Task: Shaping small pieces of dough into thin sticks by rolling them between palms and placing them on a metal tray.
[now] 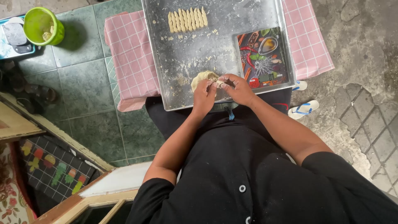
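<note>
A pale lump of dough point(203, 77) lies near the front edge of a floured metal tray point(182, 54). My left hand point(204, 96) and my right hand point(235, 88) meet just right of the lump, their fingertips pinching a small piece of dough point(219, 82) between them. A row of several shaped, ridged dough pieces point(187, 19) lies at the tray's far side. A cutting board printed with spices and vegetables point(262, 58) rests on the tray's right part, close to my right hand.
The tray sits on a pink checked cloth point(132, 58). A green plastic cup point(42, 26) stands on the tiled floor at far left. Sandals point(302, 108) lie on the concrete at right. A wooden frame point(49, 132) runs along the lower left.
</note>
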